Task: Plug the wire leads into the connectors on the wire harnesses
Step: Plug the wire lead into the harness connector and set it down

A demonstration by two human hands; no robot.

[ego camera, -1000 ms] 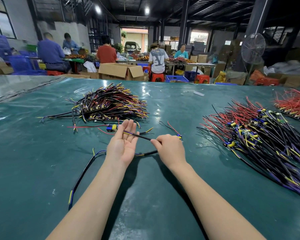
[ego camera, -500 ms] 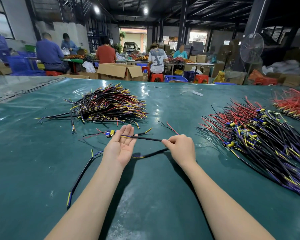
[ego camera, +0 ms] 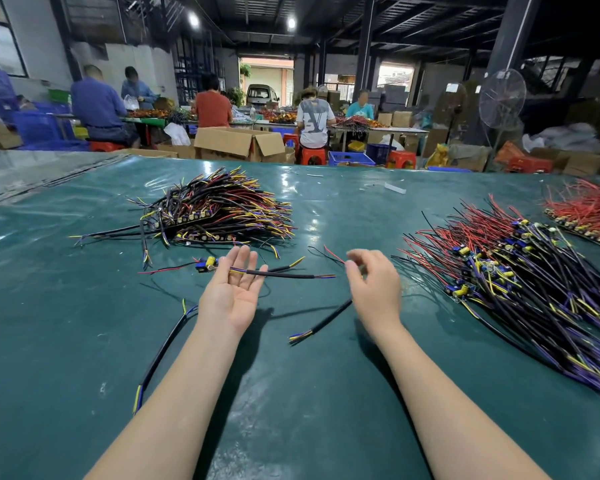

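My left hand [ego camera: 231, 292] lies palm up with straight fingers. A black sheathed cable [ego camera: 288, 274] rests across those fingers. Its left end joins a small blue and yellow connector [ego camera: 205, 263] with thin red leads; its right end hangs free. My right hand [ego camera: 374, 289] hovers to the right of that free end, fingers loosely curled, apart from the cable. Thin red and black leads [ego camera: 331, 252] lie on the table by its fingertips; I cannot tell if they touch.
Two more black cables lie on the green table: one [ego camera: 321, 322] under my right hand, one [ego camera: 160, 355] left of my left forearm. Harness piles sit at back left [ego camera: 215, 213], right [ego camera: 516, 282] and far right [ego camera: 589, 213]. People work at tables behind.
My right hand has let go of the black cable's end and moved right. The cable now lies only across my left fingers. The lower cable's end slid right.
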